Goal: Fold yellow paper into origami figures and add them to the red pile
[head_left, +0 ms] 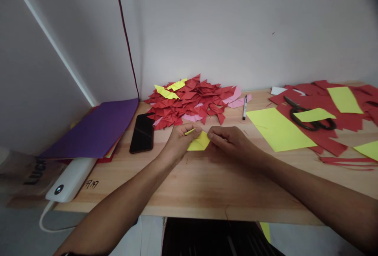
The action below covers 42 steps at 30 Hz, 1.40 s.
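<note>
1 white power bank lay nearest, at the left front of the wooden table. Beyond it, over the middle of the table, was 1 folded yellow paper; whether it touched the wood could not be told. The left hand pinched it closely, thumb on top and fingers behind. The right hand was curled, fingertips at the paper's right edge; whether they had hold of it was not clear. The paper looked light, thin and easily creased, probably stiffer along its folds and quick to tear, so a light pinch near the edges seemed the best hold. Farther off were 1 phone, 1 purple sheet atop other paper, 1 pen, 1 pair of scissors and 4 loose yellow pieces, 1 lying across the scissors. Red scraps there overlapped too much to count. By the wall was 1 heap of folded red shapes, likewise uncountable, with 2 yellow shapes on top and several pink pieces.
</note>
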Available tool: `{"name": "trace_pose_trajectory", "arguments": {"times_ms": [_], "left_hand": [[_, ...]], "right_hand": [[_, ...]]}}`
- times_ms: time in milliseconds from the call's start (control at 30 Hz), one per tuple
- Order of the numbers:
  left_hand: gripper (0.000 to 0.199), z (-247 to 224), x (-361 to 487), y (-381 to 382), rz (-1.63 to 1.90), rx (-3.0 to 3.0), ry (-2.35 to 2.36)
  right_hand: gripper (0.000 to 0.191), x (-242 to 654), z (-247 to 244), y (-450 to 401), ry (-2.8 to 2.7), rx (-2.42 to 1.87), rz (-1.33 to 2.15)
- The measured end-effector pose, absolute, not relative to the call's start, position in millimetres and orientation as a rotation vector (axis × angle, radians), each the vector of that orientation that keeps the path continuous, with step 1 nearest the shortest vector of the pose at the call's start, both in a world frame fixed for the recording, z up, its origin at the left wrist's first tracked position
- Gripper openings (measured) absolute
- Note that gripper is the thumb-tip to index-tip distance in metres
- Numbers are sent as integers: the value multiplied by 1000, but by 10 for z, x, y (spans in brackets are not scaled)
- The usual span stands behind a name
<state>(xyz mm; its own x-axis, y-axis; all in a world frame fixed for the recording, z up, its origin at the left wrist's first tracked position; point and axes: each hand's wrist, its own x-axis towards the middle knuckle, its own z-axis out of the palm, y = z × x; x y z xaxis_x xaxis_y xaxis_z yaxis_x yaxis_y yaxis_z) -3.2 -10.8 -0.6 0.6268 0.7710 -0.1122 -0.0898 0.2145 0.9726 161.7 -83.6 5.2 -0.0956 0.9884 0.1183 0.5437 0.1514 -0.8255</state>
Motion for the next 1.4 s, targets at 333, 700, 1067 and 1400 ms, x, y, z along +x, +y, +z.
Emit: {"name": "trace_pose_trajectory", "arguments": {"times_ms": [333, 700, 1067, 1400], "left_hand": [[35, -2, -29, -64, 565, 1204, 657], [41, -93, -21, -15, 631, 1108, 610], [39, -58, -48, 12, 607, 1147, 604], [33, -15, -49, -18, 476, 986, 496]], "right_hand": [[31, 1636, 23, -826, -1715, -1468, 726], [32, 1681, 19, -803, -1716, -1421, 770], [18, 1689, -24, -792, -1633, -1377, 662], [18, 1728, -84, -734, -1859, -1190, 321]]}}
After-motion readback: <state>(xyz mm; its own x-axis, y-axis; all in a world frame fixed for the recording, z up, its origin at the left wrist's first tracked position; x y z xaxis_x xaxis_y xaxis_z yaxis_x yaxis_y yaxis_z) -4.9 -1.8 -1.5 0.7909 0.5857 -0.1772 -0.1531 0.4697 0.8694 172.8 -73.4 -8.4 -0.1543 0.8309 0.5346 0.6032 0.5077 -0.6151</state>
